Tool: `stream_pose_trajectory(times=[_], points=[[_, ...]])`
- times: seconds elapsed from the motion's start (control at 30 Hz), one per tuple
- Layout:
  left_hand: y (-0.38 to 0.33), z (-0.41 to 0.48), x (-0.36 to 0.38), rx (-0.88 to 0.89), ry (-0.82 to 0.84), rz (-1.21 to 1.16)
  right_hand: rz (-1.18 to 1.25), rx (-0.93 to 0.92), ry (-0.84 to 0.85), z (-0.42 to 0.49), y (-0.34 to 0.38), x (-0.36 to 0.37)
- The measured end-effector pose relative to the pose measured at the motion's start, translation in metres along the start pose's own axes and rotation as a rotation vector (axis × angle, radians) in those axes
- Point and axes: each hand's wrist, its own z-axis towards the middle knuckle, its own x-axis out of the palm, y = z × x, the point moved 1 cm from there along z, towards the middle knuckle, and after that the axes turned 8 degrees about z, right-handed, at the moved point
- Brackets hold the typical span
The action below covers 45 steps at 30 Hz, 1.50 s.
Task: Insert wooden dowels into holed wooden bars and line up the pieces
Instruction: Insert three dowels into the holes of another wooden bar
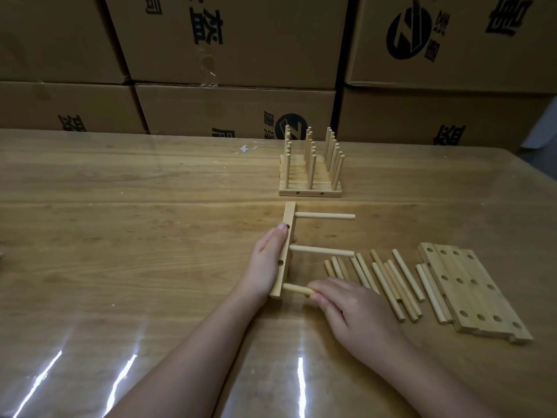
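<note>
Three dowels meet the bar [282, 254]. We see the bar standing on its long edge on the table [135, 212], mid-view, running away from the camera.

- The upper dowel [325, 216] and middle dowel [322, 251] stick out of it to the right, level and roughly parallel.
- The near dowel [297, 289] has its left end at the bar's nearest hole. We cannot tell how deep it sits.
- The left hand [265, 263] grips the bar from the left. One fingertip rests on the top edge beside a hole, and another shows round the right face.
- The right hand [355, 312] pinches the near dowel, with its fingertips curled over the right part and covering that end.
- Loose dowels [388, 285] lie flat in a fanned row just right of the right hand.
- Spare bars [470, 285] lie flat side by side to the right of those, holes up, touching the last dowels.
- Finished pieces [310, 176] stand lined up at the back with their dowels pointing up, just beyond the held bar.
- Cardboard boxes [241, 55] are stacked behind the table.
</note>
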Motion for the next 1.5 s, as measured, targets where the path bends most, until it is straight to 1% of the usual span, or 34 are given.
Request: stream_pose_trajectory(times=[0.13, 0.33, 0.43, 0.53, 0.67, 0.77, 0.87, 1.0, 1.1, 1.2, 1.27, 1.33, 1.37, 1.43, 1.5], points=[[0.002, 0.000, 0.001, 0.011, 0.006, 0.018, 0.061, 0.077, 0.045, -0.001, -0.002, 0.001], [0.000, -0.003, 0.000, 0.070, 0.030, 0.159, 0.110, 0.144, 0.113, -0.002, -0.007, 0.003], [-0.001, -0.006, 0.001, 0.131, 0.063, 0.138, 0.114, 0.151, 0.128, -0.002, -0.007, 0.002], [-0.003, -0.010, 0.002, 0.208, 0.099, 0.209, 0.093, 0.142, 0.144, -0.002, -0.007, 0.001], [-0.004, -0.009, 0.001, 0.199, 0.076, 0.140, 0.107, 0.143, 0.121, -0.002, -0.007, 0.002], [-0.002, -0.006, 0.000, 0.189, 0.061, 0.126, 0.049, 0.113, 0.118, -0.003, -0.005, 0.002], [0.000, -0.003, 0.001, 0.171, 0.015, 0.123, -0.015, 0.079, 0.091, 0.000, -0.005, -0.001], [0.002, 0.001, -0.001, 0.115, -0.091, 0.107, -0.100, 0.019, 0.042, 0.000, -0.003, -0.003], [0.003, 0.004, -0.002, 0.043, -0.152, 0.045, -0.218, -0.041, -0.072, 0.001, -0.001, -0.006], [0.002, 0.003, -0.002, 0.028, -0.156, 0.038, -0.280, -0.093, -0.247, 0.003, -0.002, -0.012], [0.000, 0.002, -0.001, 0.020, -0.150, 0.042, -0.163, -0.075, -0.312, 0.003, -0.002, -0.013], [-0.001, 0.001, 0.000, 0.008, -0.130, 0.050, 0.075, -0.002, -0.339, 0.003, 0.000, -0.012], [-0.002, 0.001, 0.000, 0.008, -0.124, 0.065, 0.235, 0.048, -0.328, 0.002, 0.001, -0.011], [-0.003, 0.000, 0.000, 0.019, -0.120, 0.093, 0.564, 0.144, -0.252, 0.001, 0.002, -0.009], [-0.005, 0.000, -0.001, 0.017, -0.121, 0.084, 0.779, 0.169, -0.188, 0.000, 0.004, -0.008]])
